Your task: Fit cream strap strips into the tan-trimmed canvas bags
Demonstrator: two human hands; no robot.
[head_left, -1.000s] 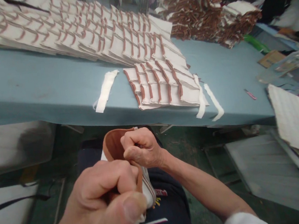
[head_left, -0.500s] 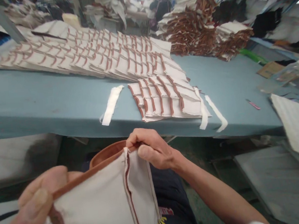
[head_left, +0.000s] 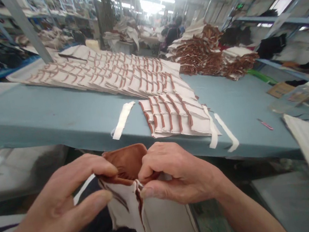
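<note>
A sewn bag-like piece (head_left: 168,218) hangs upright from both my hands, over my lap. Its outer face is cream fabric with a raised vertical seam, and brown material lines the inside and the rim. My left hand (head_left: 77,195) grips the rim left of the seam, thumb outside and index finger at the brown inner side. Just right of the seam top, my right hand (head_left: 174,169) pinches the rim between thumb and bent fingers. The fingertips inside the opening are partly hidden.
A blue-covered table (head_left: 86,108) spans the space ahead. On it lie overlapping cream pieces with brown edges (head_left: 104,71), a smaller stack (head_left: 177,117), white strips (head_left: 124,120), a small pink-handled tool (head_left: 265,124) and a tall brown-and-cream pile (head_left: 200,51).
My left hand has moved right along the rim, closer to the right hand. The piece has turned, showing more brown lining. The view has tilted up.
</note>
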